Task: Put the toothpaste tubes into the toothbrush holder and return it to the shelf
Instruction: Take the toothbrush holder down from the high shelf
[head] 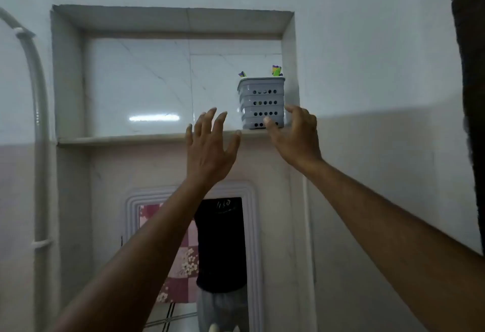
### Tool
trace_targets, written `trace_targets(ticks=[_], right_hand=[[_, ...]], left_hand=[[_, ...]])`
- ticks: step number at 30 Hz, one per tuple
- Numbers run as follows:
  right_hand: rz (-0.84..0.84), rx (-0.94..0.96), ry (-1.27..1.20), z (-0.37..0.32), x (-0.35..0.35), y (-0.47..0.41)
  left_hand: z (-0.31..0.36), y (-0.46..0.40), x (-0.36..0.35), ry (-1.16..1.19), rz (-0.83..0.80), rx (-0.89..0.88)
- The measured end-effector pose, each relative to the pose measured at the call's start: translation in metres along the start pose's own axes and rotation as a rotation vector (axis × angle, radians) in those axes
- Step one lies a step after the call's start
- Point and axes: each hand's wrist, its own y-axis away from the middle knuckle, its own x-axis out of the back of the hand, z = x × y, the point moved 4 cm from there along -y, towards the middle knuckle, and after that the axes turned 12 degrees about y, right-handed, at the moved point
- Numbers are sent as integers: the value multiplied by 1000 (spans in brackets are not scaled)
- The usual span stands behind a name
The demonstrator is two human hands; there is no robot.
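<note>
A grey toothbrush holder (262, 101) with rows of round holes stands upright on the ledge of a wall niche shelf (147, 138), at its right end. Colourful toothpaste tube ends (276, 70) stick out of its top. My right hand (295, 134) is raised in front of the holder's lower right corner, fingers apart, thumb tip over its bottom front; I cannot tell if it touches. My left hand (210, 145) is raised just left of the holder, fingers spread, holding nothing.
The niche is tiled in white marble, with bare ledge to the left of the holder. A white pipe (39, 121) runs down the left wall. A framed mirror (210, 253) hangs below the shelf. A dark object (472, 95) fills the right edge.
</note>
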Motion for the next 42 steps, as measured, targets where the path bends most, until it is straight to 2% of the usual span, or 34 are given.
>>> trace_targets(ticks=[3,5,9,14,21,28,33,38,42], right_hand=[[30,-7,-14,-10,-3,-16],[34,9,-51,-13,17,-24],[-1,-51,-97,-19,11,-28],[45,-112,-160,-14,7,-20],[153,-153,-197,-21,25,-2],[251,-119,-324,-16,62,29],[162,-108,-441,10,75,97],[66,-189,-488,44,67,215],[-56,-305,-431,58,59,319]], left_hand=[[0,-9,2,-72,-28,41],[27,-9,9,-150,53,41],[32,3,11,-220,130,-19],[24,10,7,-240,75,-22],[18,15,11,-28,-9,140],[48,22,29,145,12,150],[67,71,49,156,-31,141],[67,176,55,271,-180,255],[65,275,57,310,-257,368]])
